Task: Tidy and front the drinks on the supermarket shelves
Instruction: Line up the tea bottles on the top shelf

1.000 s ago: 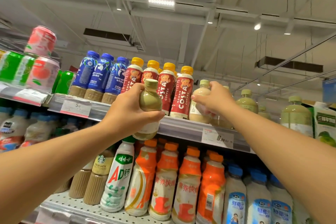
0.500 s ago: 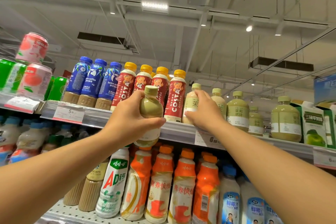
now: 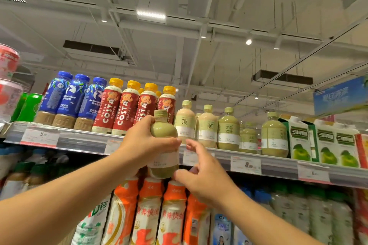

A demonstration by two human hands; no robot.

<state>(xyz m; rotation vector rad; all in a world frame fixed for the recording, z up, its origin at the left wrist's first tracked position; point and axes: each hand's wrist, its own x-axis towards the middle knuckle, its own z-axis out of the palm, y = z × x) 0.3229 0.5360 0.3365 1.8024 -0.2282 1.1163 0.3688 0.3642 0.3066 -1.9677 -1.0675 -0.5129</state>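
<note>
My left hand (image 3: 139, 145) grips a round green tea bottle (image 3: 164, 141) with a pale label, held upright in front of the top shelf (image 3: 83, 142). My right hand (image 3: 203, 173) is just right of that bottle, fingers spread and relaxed, thumb near its base, holding nothing. On the shelf behind stand two beige tea bottles (image 3: 185, 123), then matching green tea bottles (image 3: 228, 130) further right, some set further back than others.
Left on the top shelf are red Costa coffee bottles (image 3: 123, 109), blue coffee bottles (image 3: 65, 99) and green cans (image 3: 29, 107). Green apple juice cartons (image 3: 326, 143) stand at the right. Orange-and-white bottles (image 3: 171, 213) fill the shelf below. Price tags (image 3: 246, 164) line the shelf edge.
My right hand has let go of the beige bottle on the shelf and drawn back and down towards the green bottle. The view has shifted left and up.
</note>
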